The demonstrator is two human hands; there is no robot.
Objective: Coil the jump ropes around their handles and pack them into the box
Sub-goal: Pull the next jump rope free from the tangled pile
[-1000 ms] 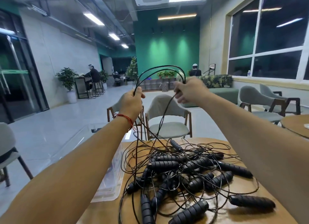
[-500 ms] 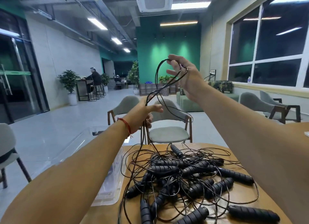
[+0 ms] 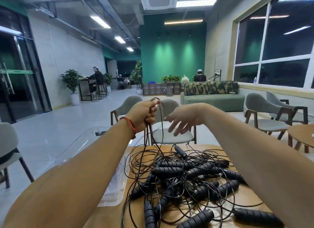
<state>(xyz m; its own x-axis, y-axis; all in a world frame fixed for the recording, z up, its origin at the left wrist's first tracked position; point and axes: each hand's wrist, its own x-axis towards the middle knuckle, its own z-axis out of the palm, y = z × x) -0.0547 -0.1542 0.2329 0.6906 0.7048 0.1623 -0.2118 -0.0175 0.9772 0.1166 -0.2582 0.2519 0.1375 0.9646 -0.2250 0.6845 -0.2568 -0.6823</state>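
The wooden surface carries the whole workload. A tangled pile of black jump ropes occupies its centre, and a clear plastic box sits at its left edge, just beside the outermost loops. You cannot confirm from this view whether the box holds anything. Judge the task to be at an early stage: no rope on the surface shows a finished coil around its handles. The step in hand appears to be the separation of one rope from the pile. Your left grip hangs above the far edge of the surface, closed around a gathered bundle of thin black cord. The strands drop from the underside of the fist into the pile. The handles of that rope therefore lie well below the grip, among the others, and cannot be singled out. Your right grip hovers near the left, fingers spread and relaxed, holding nothing; blur hides finer detail. The next move calls for the right grip to take the hanging strands below the left fist. Draw them clear of the pile, then locate both handles before you begin winding. Expect snags: the cord crosses many neighbouring loops, and a hard pull will probably lift other ropes with it.
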